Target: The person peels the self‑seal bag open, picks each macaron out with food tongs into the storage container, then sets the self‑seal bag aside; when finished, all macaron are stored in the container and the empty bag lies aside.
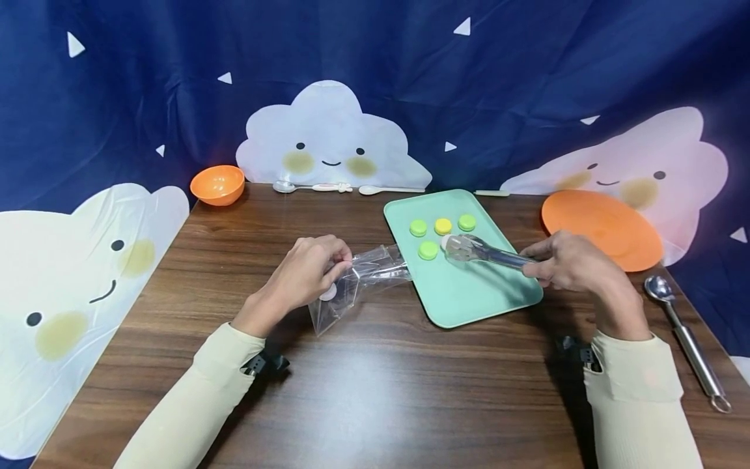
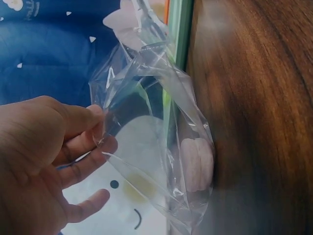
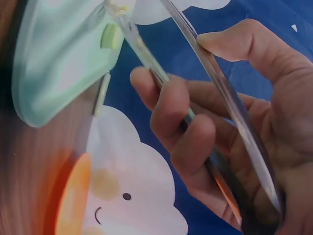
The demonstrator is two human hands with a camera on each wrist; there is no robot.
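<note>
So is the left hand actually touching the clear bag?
Touching. The left wrist view shows the left hand pinching the clear bag's open edge between thumb and fingers.

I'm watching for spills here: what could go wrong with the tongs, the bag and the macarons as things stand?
The tongs in the right hand seem to grip a pale macaron only at their tips; it may slip. The left hand pinches just one edge of the clear bag, so its mouth may sag shut. The tongs might also nudge the green macaron nearby.
</note>
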